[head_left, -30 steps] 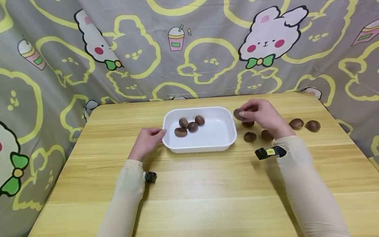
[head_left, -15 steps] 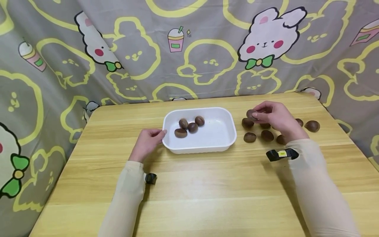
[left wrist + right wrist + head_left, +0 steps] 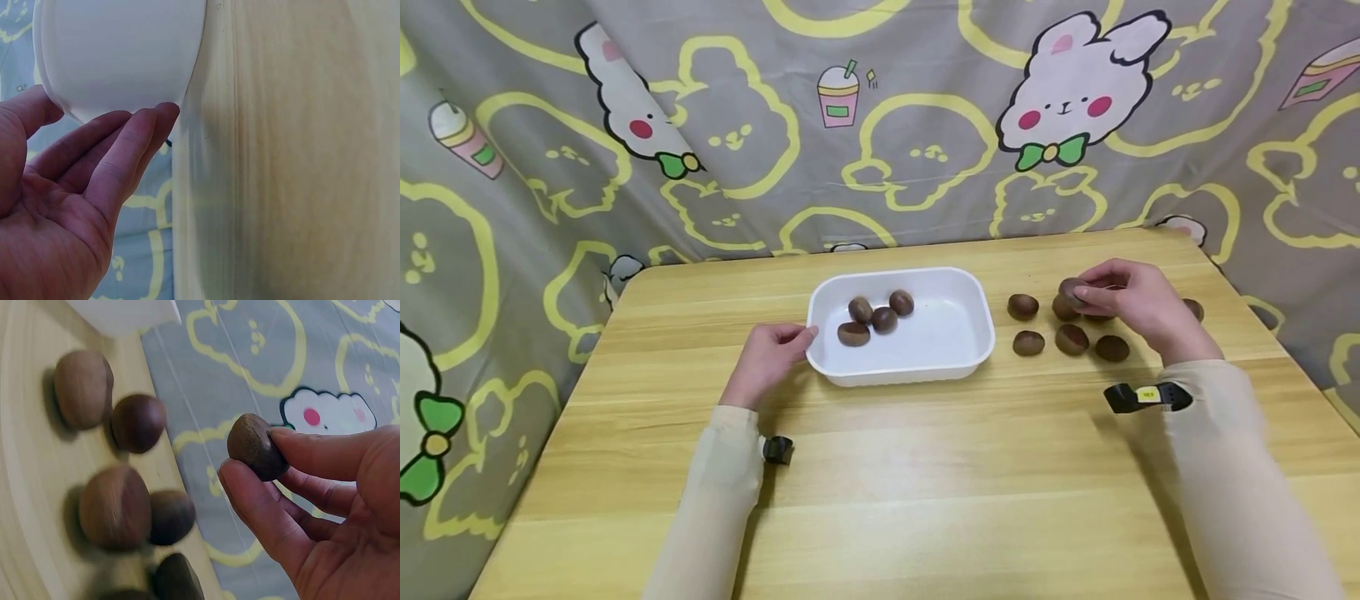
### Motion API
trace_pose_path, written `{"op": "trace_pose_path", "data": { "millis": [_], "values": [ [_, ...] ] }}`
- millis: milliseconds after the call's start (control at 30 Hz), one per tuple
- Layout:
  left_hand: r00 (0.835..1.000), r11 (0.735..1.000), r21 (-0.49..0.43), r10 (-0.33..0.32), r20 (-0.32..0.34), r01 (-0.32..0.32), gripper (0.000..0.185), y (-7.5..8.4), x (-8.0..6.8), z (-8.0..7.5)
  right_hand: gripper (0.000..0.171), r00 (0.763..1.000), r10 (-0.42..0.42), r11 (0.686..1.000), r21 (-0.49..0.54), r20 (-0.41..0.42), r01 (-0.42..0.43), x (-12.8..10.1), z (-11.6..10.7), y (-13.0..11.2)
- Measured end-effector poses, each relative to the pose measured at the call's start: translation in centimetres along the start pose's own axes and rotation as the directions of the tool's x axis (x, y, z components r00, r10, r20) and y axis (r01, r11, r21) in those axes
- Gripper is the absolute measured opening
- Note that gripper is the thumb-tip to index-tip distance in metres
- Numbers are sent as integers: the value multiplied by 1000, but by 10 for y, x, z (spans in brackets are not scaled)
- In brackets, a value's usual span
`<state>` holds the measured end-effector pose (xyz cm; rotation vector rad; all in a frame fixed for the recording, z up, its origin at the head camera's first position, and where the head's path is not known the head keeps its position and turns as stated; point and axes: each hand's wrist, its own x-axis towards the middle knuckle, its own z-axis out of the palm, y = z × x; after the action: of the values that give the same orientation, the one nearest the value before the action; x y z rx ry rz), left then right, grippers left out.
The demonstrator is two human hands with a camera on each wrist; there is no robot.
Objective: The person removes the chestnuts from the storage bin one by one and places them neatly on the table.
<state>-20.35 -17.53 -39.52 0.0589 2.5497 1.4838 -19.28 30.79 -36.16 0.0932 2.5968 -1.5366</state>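
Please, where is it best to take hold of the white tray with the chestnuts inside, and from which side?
Probably at the near left corner of the white tray, under its out-turned rim, coming from the left. The left hand already touches that rounded wall with straight fingers, and the table there looks free. The right hand is busy pinching a chestnut.

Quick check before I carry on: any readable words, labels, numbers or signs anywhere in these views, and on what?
No text can be read.
Yellow tag on the right wrist strap: dark marks, too small to read.
Green label on the curtain's drink cup print: no letters.
Tray and chestnuts: no marks.
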Motion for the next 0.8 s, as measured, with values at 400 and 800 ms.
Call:
{"op": "trace_pose_path", "data": {
  "millis": [400,800],
  "values": [
    [1000,1000,-20,-1,3,1,42,0,-2,1,44,1000,15,1000,27,-27,-14,-17,-26,33],
    [1000,1000,-5,-13,12,13,41,2,-3,0,29,998,49,996,-73,-30,-51,-35,-49,66]
  ]
}}
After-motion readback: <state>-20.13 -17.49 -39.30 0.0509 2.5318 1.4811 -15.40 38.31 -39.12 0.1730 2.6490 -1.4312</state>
